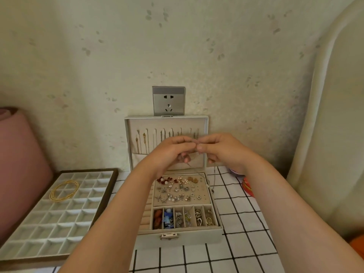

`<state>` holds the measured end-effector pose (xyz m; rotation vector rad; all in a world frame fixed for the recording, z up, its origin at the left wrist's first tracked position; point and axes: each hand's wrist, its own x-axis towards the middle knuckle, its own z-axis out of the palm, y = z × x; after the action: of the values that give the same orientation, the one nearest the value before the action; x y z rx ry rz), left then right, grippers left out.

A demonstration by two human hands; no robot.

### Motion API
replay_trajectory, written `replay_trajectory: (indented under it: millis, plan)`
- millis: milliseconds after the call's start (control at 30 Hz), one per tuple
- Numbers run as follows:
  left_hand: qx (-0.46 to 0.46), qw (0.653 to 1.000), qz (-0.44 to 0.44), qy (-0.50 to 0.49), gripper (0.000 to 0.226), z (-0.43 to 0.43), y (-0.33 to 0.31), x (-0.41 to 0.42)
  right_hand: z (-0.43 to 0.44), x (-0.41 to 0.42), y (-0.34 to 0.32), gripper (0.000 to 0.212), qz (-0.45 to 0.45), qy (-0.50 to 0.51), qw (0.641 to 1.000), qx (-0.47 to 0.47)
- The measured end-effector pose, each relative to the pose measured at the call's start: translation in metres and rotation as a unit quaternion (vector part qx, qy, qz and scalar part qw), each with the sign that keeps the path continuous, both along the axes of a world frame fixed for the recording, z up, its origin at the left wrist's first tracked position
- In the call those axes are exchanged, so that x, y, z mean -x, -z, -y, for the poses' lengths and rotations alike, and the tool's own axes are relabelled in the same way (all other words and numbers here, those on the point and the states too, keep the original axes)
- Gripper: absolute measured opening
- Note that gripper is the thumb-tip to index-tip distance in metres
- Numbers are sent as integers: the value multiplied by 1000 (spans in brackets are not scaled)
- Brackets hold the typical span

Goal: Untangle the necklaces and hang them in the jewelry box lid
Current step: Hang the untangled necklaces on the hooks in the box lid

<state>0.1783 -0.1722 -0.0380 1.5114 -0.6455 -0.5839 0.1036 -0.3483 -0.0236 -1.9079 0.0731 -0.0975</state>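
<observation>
Necklace chain is up in the air in front of the open jewelry box lid, pinched between both grips, which meet nearly tip to tip. My left grip and right grip are each curled onto the thin strand. A loose tail drops from the right one past the right edge of the jewelry box.

It's too fine for me to tell if there's a knot in it. I'd call this the untangling step, with hanging not yet done.

Next move, I reckon: tease the strand free, then lift one end to a spare slot in the lid. A couple of pieces already hang at its left side.

Gold loops, more necklaces by the look, lie coiled in the tray left of the box on the checked table.
</observation>
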Motion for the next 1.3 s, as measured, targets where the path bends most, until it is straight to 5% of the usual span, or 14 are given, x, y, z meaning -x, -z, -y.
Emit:
replay_trajectory:
  millis: [133,367,533,767,1033,1300]
  plan:
    - [-31,999,20,-27,12,-12,2,-12,0,-4,0,19,-74,-49,994,-67]
    - [-12,997,38,-68,11,-11,4,-14,-11,-18,3,29,-46,-22,962,-267]
    - [86,965,-2,-249,13,11,6,-12,-21,-27,7,19,51,141,979,-135]
    - [55,926,67,-369,25,35,4,-10,-37,-45,18,29,188,342,920,32]
    - [-5,898,137,-419,32,44,7,-18,-40,-63,23,29,192,403,887,119]
    - [-96,909,145,-378,28,35,10,-17,-34,-52,26,21,96,331,915,208]
